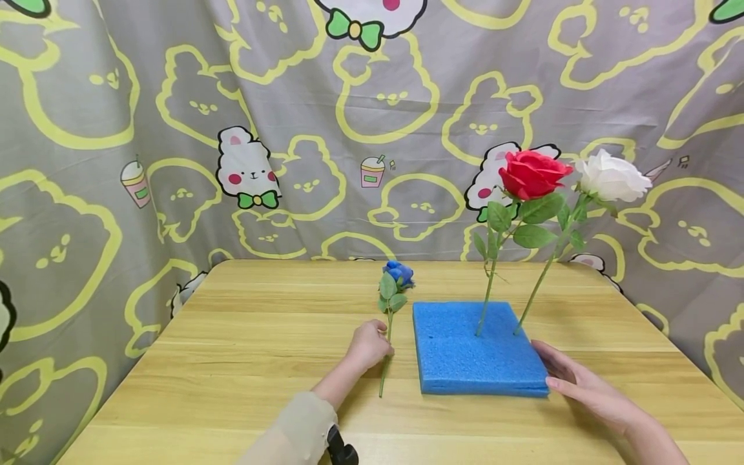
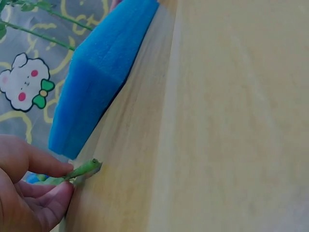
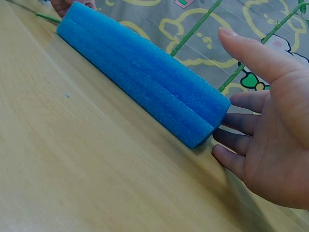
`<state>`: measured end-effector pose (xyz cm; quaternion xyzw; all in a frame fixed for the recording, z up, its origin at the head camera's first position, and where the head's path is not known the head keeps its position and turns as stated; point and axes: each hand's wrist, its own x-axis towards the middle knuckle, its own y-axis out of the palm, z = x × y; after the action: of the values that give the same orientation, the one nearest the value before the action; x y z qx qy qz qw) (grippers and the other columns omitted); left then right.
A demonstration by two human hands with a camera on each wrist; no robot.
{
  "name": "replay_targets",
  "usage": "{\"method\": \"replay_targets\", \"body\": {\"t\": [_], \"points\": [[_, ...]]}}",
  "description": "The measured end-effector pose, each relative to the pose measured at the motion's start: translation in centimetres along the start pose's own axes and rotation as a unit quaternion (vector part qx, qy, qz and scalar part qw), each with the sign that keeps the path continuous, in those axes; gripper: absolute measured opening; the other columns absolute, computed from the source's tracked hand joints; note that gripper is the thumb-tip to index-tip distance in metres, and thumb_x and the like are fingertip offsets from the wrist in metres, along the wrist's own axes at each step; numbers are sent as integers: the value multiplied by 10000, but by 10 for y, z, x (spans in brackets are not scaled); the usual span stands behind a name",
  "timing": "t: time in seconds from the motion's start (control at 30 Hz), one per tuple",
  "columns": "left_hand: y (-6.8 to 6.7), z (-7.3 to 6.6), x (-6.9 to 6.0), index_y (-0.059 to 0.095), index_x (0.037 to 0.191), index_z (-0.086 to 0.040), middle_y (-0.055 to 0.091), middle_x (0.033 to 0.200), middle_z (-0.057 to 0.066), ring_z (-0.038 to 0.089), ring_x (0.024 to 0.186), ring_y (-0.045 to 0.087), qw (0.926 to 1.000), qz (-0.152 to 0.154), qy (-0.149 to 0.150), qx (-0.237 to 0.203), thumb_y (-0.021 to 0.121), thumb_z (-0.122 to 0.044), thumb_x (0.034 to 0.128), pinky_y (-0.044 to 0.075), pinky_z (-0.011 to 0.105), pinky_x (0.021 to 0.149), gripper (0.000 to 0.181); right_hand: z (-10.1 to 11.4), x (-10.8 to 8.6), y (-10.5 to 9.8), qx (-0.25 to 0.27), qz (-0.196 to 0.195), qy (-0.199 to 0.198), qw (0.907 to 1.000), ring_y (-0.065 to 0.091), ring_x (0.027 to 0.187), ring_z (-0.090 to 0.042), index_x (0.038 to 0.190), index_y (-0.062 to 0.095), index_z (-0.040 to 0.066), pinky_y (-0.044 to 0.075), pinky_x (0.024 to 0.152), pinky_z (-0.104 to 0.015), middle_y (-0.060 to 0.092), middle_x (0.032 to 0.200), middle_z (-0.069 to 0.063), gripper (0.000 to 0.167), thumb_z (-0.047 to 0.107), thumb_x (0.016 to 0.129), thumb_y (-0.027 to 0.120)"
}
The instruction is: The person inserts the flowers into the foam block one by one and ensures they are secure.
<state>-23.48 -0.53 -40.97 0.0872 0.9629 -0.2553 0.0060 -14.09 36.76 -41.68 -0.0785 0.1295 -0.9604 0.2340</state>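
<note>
A blue rose (image 1: 398,274) with a green stem lies on the table, left of a blue foam block (image 1: 473,352). My left hand (image 1: 370,345) pinches its stem between thumb and fingers; in the left wrist view the cut stem end (image 2: 89,167) pokes out past the fingertips. My right hand (image 1: 587,387) is beside the block's right edge, and in the right wrist view its fingers (image 3: 241,123) are extended against the block's end with the thumb raised. A red rose (image 1: 533,174) and a white rose (image 1: 613,176) stand in the foam, the white one leaning right.
The wooden table (image 1: 261,336) has its back edge against a patterned grey curtain (image 1: 302,116). Both standing roses rise well above the block at the right. A tiny blue crumb (image 3: 67,95) lies on the table in front of the block.
</note>
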Motion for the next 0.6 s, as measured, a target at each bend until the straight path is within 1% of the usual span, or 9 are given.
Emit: {"method": "replay_targets", "body": {"t": [0.07,0.17,0.27,0.33,0.43,0.53,0.6], "points": [[0,-2,0,546,1113,91,629,912,148,165,621,556,9999,-34,-50,142,657,125,685,493,275,544,444,0,0,0,2,-10,22,10000,302,1204,147,1407,37,-149,290,929,-62,321,1351,298,553,22,987,354],[0,-4,1,553,1114,78,602,1043,202,160,567,531,9997,-45,-158,185,625,124,684,475,265,508,438,0,0,0,5,-24,43,10000,305,1202,145,1408,37,-147,291,929,-63,321,1349,299,557,25,987,357],[-1,-4,3,553,1104,75,579,1088,205,154,538,512,9995,-7,-294,-67,636,117,689,465,253,497,426,0,0,-1,14,-31,64,10000,307,1201,144,1408,35,-148,288,930,-64,323,1346,299,560,29,987,359],[-3,-2,4,552,1091,78,581,1045,192,153,539,519,9987,66,-395,-324,655,110,699,482,249,505,407,1,1,-1,24,-36,81,10000,308,1200,144,1408,36,-146,287,930,-64,324,1344,300,561,33,987,359],[-5,0,7,550,1066,101,592,933,173,161,555,547,9953,252,-508,-783,660,101,731,521,256,532,353,1,1,-1,42,-34,94,9999,307,1200,146,1410,37,-142,288,929,-63,324,1344,299,561,35,988,360],[-9,1,8,556,1037,121,590,827,150,164,575,568,9912,465,-567,-1105,647,90,762,541,264,554,292,1,0,-1,26,-24,64,10000,305,1203,145,1410,36,-144,287,930,-62,322,1348,298,557,28,987,357],[-11,2,10,563,1022,128,593,804,140,156,574,568,9885,581,-614,-1253,640,83,775,543,266,562,263,1,0,-1,1,-19,35,10000,305,1205,144,1407,36,-147,285,931,-61,322,1351,298,554,21,987,355]]}}
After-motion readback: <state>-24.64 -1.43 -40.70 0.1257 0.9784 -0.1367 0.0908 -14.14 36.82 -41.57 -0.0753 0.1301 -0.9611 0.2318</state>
